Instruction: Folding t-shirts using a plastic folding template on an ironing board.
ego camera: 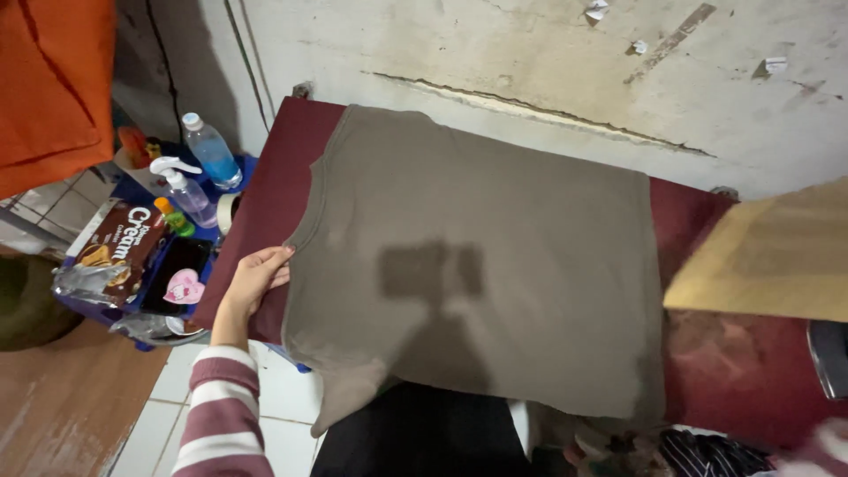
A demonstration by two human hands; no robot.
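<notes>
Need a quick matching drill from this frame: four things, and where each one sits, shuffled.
1 olive shirt
2 left hand
3 clear water bottle
4 wooden board

a right edge of view
b flat on the maroon table
c blue tray beside the table
d at the shirt's left edge

Pairs: 1-b, 2-d, 3-c, 4-a

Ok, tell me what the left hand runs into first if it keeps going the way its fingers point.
The left hand points right and slightly up, fingertips already at the edge of the grey-brown shirt spread on the dark red board. Going on, it would probably slide over or under that shirt first.
</notes>
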